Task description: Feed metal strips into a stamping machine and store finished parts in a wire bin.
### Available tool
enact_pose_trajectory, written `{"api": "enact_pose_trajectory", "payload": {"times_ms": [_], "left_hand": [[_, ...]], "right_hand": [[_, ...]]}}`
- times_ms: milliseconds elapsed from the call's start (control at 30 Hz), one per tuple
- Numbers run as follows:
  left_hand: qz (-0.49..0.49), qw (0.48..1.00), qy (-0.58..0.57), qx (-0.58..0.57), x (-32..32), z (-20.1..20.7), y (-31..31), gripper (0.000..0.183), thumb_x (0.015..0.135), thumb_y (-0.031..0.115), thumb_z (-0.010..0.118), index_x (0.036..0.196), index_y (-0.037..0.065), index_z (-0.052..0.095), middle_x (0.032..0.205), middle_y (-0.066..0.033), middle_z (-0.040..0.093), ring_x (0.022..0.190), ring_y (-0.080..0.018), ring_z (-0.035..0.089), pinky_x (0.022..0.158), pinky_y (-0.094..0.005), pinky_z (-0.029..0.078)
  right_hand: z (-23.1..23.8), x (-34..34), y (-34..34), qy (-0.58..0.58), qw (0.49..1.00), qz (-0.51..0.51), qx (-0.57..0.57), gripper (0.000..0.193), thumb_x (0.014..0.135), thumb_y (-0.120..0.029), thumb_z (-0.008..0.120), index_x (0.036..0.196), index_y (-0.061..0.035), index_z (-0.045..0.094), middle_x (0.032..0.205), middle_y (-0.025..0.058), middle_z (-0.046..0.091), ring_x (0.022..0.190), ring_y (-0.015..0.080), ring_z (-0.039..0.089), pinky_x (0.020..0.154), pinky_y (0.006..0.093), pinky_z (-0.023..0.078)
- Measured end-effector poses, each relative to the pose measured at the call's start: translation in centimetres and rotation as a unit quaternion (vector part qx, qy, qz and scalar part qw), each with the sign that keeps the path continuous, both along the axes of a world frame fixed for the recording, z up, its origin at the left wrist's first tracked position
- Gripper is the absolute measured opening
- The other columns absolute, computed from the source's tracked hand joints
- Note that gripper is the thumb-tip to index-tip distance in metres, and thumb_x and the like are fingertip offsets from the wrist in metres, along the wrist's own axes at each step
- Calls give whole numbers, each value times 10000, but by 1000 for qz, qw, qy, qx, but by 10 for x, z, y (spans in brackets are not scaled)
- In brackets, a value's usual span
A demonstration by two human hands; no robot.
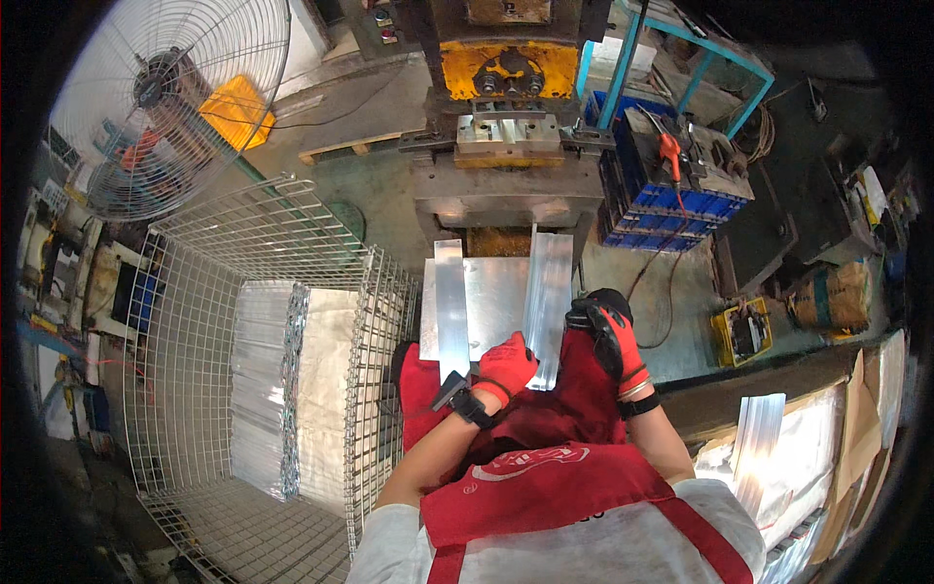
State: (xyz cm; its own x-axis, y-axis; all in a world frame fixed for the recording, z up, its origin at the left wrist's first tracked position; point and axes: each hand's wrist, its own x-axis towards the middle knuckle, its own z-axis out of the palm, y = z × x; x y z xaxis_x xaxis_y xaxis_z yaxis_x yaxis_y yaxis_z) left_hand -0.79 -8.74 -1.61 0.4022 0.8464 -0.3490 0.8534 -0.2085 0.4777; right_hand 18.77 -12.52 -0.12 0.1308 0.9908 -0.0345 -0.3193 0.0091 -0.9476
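Observation:
My left hand [508, 364], in a red glove, is closed over the lower part of a flat metal plate [496, 282] in front of me. Its knuckles lie against the left side of a long ribbed aluminium profile [553, 292]; what the fingers hold, if anything, is hidden. A flatter aluminium strip [450, 302] lies along the plate's left side. To the right of the profile, my right hand [611, 339], in a red and black glove, is raised above my right knee. Its fingers are curled, and I cannot make out anything in them.
Ahead stands a press [506, 185] with a metal die block [508, 134]. A wire cage [365, 389] with stacked profiles is on my left, below a large fan [170, 97]. Blue crates [652, 204] stand at right; more profiles [757, 438] lie in a carton lower right.

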Motion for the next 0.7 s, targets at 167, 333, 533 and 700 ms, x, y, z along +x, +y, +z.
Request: {"api": "enact_pose_trajectory", "payload": {"times_ms": [167,333,533,700], "left_hand": [[115,927,-334,123,-40,-9,-9,227,758,233,524,876,41,552,784,-173,579,770,-339,580,745,-398,457],[109,724,-644,-224,-62,52,-17,137,757,126,551,864,41,548,801,-112,586,694,-234,596,672,-345,480],[119,498,-693,-507,-46,44,-17,280,846,147,438,1079,1,487,839,-141,594,721,-252,607,672,-358,508],[155,362,-689,-609,-30,93,11,524,898,413,328,1223,5,382,1066,-160,546,930,-304,566,803,-422,477]], "right_hand": [[2,-8,11,6,999,-40,16,337,893,-221,449,1088,45,516,1019,136,577,905,233,583,826,354,451],[-1,-28,23,206,970,132,6,546,850,-320,514,1260,-1,347,1147,135,509,1029,224,520,902,357,398],[46,-62,63,285,920,265,44,418,819,-217,544,1157,-7,415,1065,97,544,938,182,536,836,308,420],[39,-48,108,117,991,30,57,117,812,-63,549,889,11,596,842,25,613,758,88,562,714,206,429]]}}
